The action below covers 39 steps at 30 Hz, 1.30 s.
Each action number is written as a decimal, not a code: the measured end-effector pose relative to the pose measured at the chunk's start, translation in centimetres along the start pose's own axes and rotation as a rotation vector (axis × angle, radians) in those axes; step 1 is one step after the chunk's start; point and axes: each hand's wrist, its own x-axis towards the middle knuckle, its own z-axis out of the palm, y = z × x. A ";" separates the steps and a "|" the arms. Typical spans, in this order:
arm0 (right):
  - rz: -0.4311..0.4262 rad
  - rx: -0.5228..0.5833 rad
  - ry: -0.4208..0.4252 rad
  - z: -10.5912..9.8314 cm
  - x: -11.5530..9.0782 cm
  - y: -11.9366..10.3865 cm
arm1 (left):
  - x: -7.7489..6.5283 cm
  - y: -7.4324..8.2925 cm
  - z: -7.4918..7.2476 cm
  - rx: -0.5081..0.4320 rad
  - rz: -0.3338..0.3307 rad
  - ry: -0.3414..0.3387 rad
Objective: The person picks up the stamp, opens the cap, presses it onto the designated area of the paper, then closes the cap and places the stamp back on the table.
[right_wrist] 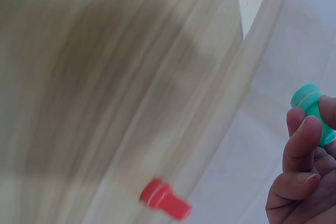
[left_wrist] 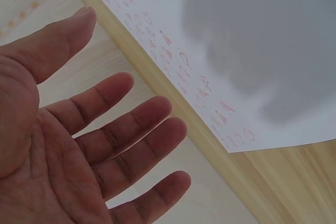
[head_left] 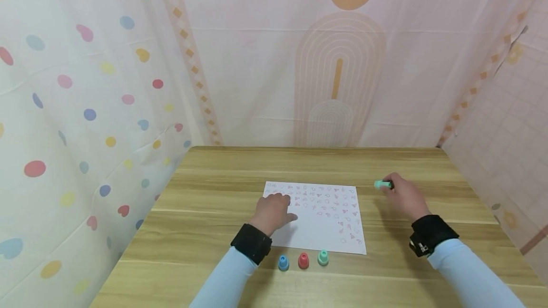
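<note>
My right hand pinches a small green stamp, held over the table to the right of the paper. In the right wrist view thumb and fingertips close round the green stamp's narrower body, its wide end pointing outward. My left hand is over the left part of a white paper, fingers spread and palm bare in the left wrist view. Rows of small reddish marks cover the paper's far and right parts. A blurred red stamp shows below the right hand's view, by the table edge.
Along the paper's near edge stand a blue bell-shaped piece, a red one and a green one. The wooden table meets a patterned curtain at the back and sides.
</note>
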 end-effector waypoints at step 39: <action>-0.130 0.328 -0.228 8.8 -1.4 -9.5 | 0.6 1.1 0.7 -0.066 0.150 0.076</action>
